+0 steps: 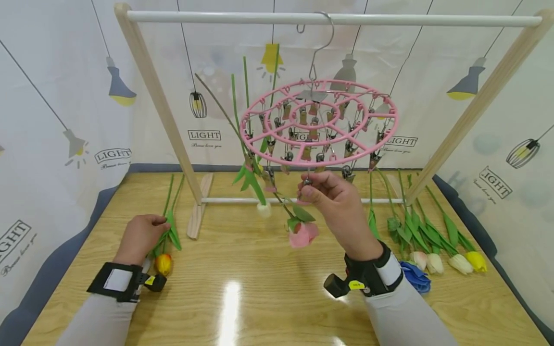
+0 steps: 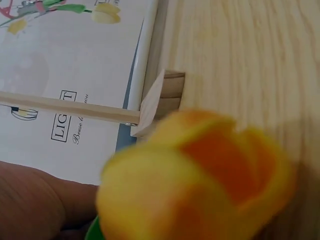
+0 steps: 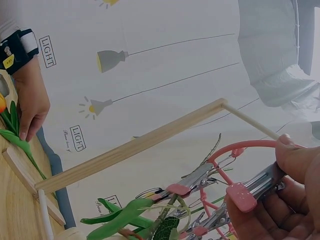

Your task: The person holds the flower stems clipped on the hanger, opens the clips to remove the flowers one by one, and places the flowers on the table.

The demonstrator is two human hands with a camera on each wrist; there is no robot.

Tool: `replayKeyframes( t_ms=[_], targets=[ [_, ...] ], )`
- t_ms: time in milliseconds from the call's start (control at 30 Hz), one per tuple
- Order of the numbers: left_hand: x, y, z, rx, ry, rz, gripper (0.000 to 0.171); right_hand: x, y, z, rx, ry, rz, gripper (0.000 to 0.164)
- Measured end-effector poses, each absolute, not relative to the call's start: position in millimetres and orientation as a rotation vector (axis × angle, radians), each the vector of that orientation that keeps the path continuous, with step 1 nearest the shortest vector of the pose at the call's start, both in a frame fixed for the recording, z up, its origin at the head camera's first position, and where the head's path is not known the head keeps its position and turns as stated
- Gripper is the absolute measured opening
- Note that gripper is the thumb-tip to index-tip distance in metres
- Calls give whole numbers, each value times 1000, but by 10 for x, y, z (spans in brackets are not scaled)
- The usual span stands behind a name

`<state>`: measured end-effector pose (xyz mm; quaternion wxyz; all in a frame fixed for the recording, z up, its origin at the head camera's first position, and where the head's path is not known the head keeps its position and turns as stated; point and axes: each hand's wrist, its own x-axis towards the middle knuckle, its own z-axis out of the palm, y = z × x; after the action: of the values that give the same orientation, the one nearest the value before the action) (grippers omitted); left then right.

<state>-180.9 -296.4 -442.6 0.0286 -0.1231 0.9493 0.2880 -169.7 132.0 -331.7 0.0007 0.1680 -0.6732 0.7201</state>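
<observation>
At the left side of the table my left hand (image 1: 140,238) pinches an orange-yellow tulip (image 1: 164,264) by its green stem and leaves. The bloom fills the front of the left wrist view, blurred. A pale bloom beside it is mostly hidden by the hand. My right hand (image 1: 342,211) holds one metal clip with pink tips (image 3: 242,197) between thumb and fingers, under the front rim of a pink round clip hanger (image 1: 277,161). From the hanger's left side a pink rose (image 1: 304,234) and a white tulip (image 1: 263,209) hang head down, their stems rising above the rim.
The hanger's hook (image 1: 331,33) sits on the white top bar (image 1: 216,18) of a wooden-legged rack. On the right of the table lie several artificial flowers, among them a blue rose (image 1: 415,277) and a yellow tulip (image 1: 476,261). A printed cloth surrounds the table.
</observation>
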Motion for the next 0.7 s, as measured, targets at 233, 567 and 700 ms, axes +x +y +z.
replayKeyframes(
  t_ms=[233, 567, 700],
  targets=[
    [-1803, -2932, -4424, -329, 2965, 848, 31, -1687, 1329, -3308, 526, -2113, 2276, 31],
    [-1776, -2919, -4373, -325, 2998, 818, 42, -1688, 1339, -3308, 523, -2131, 2249, 30],
    [-1753, -2857, -4282, -312, 3077, 859, 49, -1693, 1339, -3316, 520, -2126, 2248, 30]
  ],
)
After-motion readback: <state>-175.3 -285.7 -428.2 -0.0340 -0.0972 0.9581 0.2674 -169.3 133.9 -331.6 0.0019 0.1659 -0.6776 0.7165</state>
